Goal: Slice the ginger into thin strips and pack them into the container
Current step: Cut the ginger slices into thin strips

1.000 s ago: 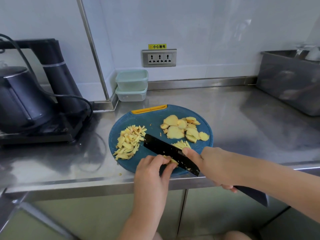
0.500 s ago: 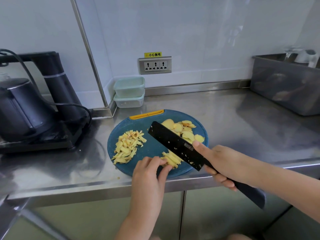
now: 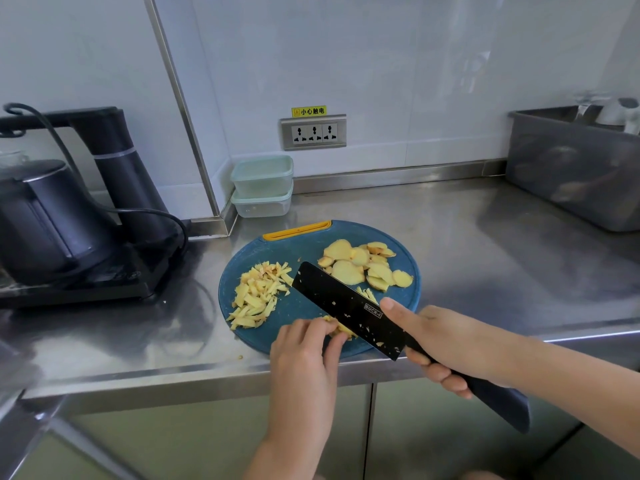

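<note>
While the right hand (image 3: 446,341) wraps its fingers round the dark handle of a black cleaver (image 3: 346,310), forefinger laid straight along the flat of the blade, the blade slants across the lower middle of the frame with its flat turned up toward the camera. Pale flecks of ginger cling to it. Whether its edge touches the board cannot be told.

Just left of the blade's lower edge, the left hand (image 3: 304,351) comes up from the bottom centre, fingers curled, their tips holding down a small bunch of ginger (image 3: 341,329) at the near rim of the round blue cutting board (image 3: 301,247). A few yellow strips also peep out just above the blade.

On the left side of the board lies a loose heap of cut strips (image 3: 258,296). On its upper right lies a pile of flat ginger slices (image 3: 360,265), some overlapping. An orange grip marks the board's far edge.

Two pale green lidded containers (image 3: 263,185) stand stacked against the wall just above the board, lids on, well apart from both hands.

The board rests on a steel counter (image 3: 485,254). At the left edge of the frame stands a black kettle (image 3: 45,216) on its base, with a cord looping beside it. A three-way wall socket (image 3: 313,132) sits upper centre under a yellow label, and a steel bin (image 3: 575,174) fills the right edge.
</note>
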`<state>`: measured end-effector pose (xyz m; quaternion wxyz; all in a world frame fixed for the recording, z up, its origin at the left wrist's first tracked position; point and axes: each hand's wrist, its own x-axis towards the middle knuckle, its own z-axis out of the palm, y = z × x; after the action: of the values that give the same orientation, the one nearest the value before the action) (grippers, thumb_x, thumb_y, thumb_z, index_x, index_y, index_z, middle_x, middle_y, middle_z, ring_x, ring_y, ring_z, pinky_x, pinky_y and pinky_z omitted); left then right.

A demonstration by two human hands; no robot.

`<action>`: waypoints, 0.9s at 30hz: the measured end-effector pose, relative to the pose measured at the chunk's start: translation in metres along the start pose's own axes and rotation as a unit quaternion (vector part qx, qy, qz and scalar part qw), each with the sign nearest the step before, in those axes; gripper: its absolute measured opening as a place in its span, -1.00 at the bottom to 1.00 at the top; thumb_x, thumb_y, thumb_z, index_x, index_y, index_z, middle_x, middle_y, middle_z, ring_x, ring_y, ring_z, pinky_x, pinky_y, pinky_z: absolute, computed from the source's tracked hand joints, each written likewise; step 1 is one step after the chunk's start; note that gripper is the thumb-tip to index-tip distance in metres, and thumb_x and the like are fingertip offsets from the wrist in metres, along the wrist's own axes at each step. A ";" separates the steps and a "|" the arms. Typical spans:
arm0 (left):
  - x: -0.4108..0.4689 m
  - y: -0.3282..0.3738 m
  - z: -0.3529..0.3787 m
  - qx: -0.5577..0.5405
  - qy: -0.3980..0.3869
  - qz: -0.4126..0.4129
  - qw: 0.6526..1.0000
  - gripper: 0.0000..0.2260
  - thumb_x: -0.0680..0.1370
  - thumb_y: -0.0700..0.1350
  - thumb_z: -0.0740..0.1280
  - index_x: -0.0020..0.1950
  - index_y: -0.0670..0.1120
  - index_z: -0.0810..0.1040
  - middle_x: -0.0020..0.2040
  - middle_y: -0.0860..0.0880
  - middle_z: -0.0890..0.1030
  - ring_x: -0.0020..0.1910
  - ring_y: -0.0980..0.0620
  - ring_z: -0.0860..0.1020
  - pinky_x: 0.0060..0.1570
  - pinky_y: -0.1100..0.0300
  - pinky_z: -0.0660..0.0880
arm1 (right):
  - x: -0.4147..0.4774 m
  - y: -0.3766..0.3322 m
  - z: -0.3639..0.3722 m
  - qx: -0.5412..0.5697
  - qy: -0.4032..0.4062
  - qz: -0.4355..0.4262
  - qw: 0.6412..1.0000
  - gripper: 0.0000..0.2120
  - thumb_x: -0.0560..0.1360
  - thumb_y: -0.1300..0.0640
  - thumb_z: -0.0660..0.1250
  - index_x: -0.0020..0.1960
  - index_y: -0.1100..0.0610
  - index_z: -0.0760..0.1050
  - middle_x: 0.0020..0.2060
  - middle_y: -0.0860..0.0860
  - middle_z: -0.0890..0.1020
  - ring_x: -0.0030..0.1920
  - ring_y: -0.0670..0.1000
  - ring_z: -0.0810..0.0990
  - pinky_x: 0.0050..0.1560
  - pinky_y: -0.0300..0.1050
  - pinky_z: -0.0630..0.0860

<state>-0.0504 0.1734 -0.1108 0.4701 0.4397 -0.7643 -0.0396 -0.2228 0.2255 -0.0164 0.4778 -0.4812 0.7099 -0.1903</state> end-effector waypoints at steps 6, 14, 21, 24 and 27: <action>0.001 -0.001 -0.003 -0.036 -0.007 -0.002 0.999 -0.90 0.42 -0.18 0.47 -0.10 -0.08 0.60 -0.09 0.07 0.54 -0.12 0.08 0.55 -0.16 0.07 0.57 | 0.000 -0.001 -0.001 0.011 -0.013 0.004 1.000 -0.48 0.57 -0.31 0.05 -0.28 0.09 0.41 -0.64 -0.06 0.35 -0.64 -0.07 0.26 -0.60 -0.27 0.21; 0.007 -0.002 -0.007 -0.006 -0.030 0.015 0.999 -0.86 0.38 -0.18 0.51 -0.13 -0.06 0.60 -0.18 0.10 0.55 -0.20 0.09 0.54 -0.28 0.09 0.56 | 0.004 -0.002 -0.005 -0.014 -0.016 0.007 1.000 -0.47 0.56 -0.32 0.04 -0.32 0.08 0.40 -0.61 -0.03 0.36 -0.61 -0.04 0.27 -0.57 -0.24 0.23; 0.006 -0.001 -0.007 -0.002 -0.029 0.014 0.999 -0.86 0.38 -0.18 0.51 -0.15 -0.06 0.59 -0.19 0.09 0.55 -0.22 0.08 0.52 -0.31 0.09 0.55 | 0.010 -0.007 -0.002 -0.039 -0.049 0.045 0.997 -0.36 0.48 -0.43 -0.04 -0.44 0.09 0.26 -0.60 -0.01 0.30 -0.65 -0.05 0.25 -0.57 -0.27 0.29; 0.006 -0.001 -0.008 -0.001 -0.031 0.011 0.999 -0.86 0.39 -0.18 0.51 -0.16 -0.06 0.58 -0.20 0.09 0.55 -0.22 0.08 0.52 -0.31 0.08 0.54 | 0.008 -0.005 -0.003 -0.017 -0.059 0.048 0.997 -0.36 0.49 -0.42 -0.05 -0.42 0.10 0.29 -0.62 -0.03 0.31 -0.66 -0.07 0.25 -0.60 -0.29 0.28; 0.007 0.001 -0.009 -0.005 -0.035 0.011 0.999 -0.85 0.38 -0.19 0.51 -0.16 -0.05 0.57 -0.20 0.10 0.55 -0.22 0.08 0.53 -0.31 0.10 0.55 | 0.004 -0.003 -0.002 0.003 -0.035 0.021 0.999 -0.44 0.56 -0.33 0.01 -0.30 0.11 0.39 -0.63 -0.04 0.34 -0.64 -0.06 0.25 -0.60 -0.28 0.21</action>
<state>-0.0453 0.1725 -0.1009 0.4454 0.4274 -0.7849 -0.0542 -0.2233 0.2202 -0.0152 0.5081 -0.4711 0.7018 -0.1653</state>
